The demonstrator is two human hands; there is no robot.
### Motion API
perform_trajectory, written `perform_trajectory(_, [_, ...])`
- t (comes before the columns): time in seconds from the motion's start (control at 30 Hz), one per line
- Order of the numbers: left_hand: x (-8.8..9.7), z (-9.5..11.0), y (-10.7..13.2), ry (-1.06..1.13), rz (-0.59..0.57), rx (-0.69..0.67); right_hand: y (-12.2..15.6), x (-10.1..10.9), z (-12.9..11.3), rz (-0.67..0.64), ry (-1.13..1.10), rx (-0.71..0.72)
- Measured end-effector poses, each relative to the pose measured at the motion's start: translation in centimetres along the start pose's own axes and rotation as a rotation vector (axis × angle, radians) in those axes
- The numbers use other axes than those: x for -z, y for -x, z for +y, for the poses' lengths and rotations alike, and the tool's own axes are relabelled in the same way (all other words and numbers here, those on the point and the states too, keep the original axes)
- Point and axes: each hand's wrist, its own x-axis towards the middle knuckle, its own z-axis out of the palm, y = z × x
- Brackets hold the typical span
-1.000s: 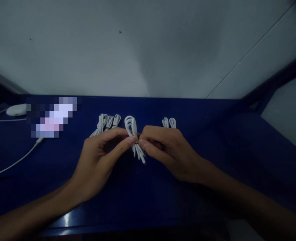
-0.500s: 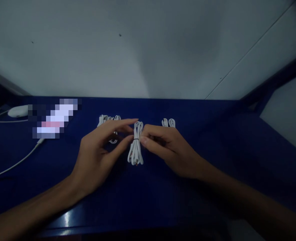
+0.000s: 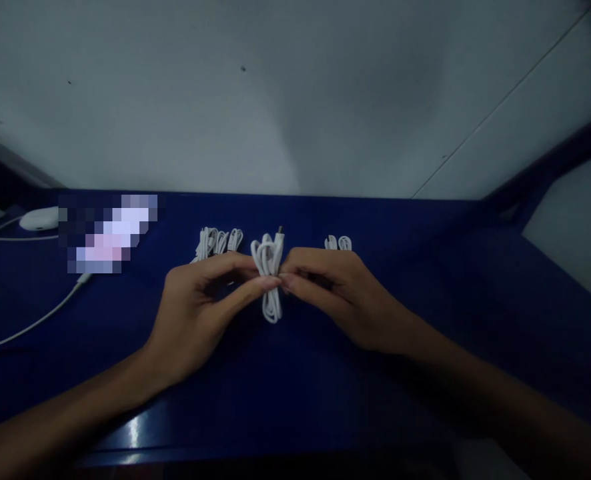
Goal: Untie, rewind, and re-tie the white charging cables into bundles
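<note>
A coiled white cable bundle (image 3: 270, 277) is held upright over the blue table (image 3: 425, 320), pinched at its middle from both sides. My left hand (image 3: 200, 313) grips it with thumb and forefinger from the left. My right hand (image 3: 335, 293) pinches the same spot from the right. A dark plug tip sticks out at the bundle's top. Behind my left hand lie several tied white cable bundles (image 3: 219, 241). Another small white bundle (image 3: 338, 243) shows just behind my right hand.
A white mouse-like device (image 3: 39, 218) and a loose white cable (image 3: 30, 321) lie at the far left, beside a blurred patch. A pale wall rises behind the table. A dark blue frame bar (image 3: 550, 163) runs up at the right.
My left hand, which had opened half a second ago, has closed again on the bundle. The bundle has turned in my fingers and sits a little higher.
</note>
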Motion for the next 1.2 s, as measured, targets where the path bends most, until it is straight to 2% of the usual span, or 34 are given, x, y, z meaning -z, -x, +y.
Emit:
perform_trajectory(0.17, [-0.1,-0.3,-0.7,0.338,-0.122,0.323,0.0,0.0,0.7,-0.013,0.144,0.093])
perform_trajectory(0.27, [0.0,-0.7,-0.8,0.453,-0.188,0.419,0.0,-0.1,1.1,-0.012,0.205,0.119])
perform_trajectory(0.37, [-0.1,-0.8,-0.7,0.439,-0.178,0.401,0.1,-0.3,1.2,0.013,0.204,0.114])
perform_trajectory(0.5, [-0.1,-0.3,-0.8,0.324,-0.085,0.299,0.3,-0.5,1.1,0.059,0.108,0.064])
perform_trajectory(0.63, [-0.1,0.0,-0.9,0.233,-0.012,0.246,0.5,-0.6,0.8,0.161,-0.017,-0.03])
perform_trajectory(0.77, [-0.1,0.1,-0.9,0.25,-0.015,0.253,0.5,-0.6,0.6,0.207,-0.134,-0.068])
perform_trajectory(0.97, [-0.1,0.0,-0.8,0.341,-0.065,0.281,0.5,-0.6,0.6,0.211,-0.198,-0.109])
perform_trajectory(1.2, [-0.2,-0.1,-0.9,0.315,-0.06,0.267,0.4,-0.6,0.7,0.26,-0.124,-0.103])
